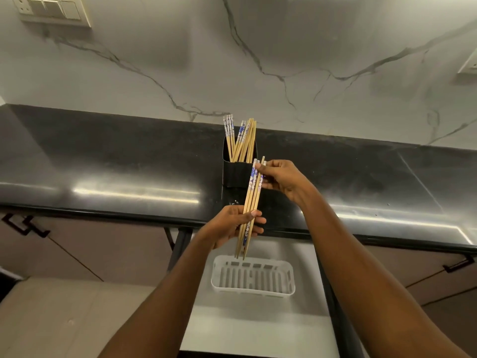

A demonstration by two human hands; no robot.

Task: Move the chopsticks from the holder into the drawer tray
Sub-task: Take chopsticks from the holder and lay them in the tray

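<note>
Several chopsticks (251,200) were held just above the tray (291,276), pinched at top by the right hand (282,180) and gripped lower by the left hand (228,226); being fanned, one could be dropped outside the tray.

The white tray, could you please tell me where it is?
Head view, lower centre: the white tray lies in the open drawer, just beneath the tips of the held chopsticks.

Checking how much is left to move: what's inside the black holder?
A bunch of chopsticks stands in the holder, leaning apart in two groups. Its wall hides their lower ends and the bottom.
</note>
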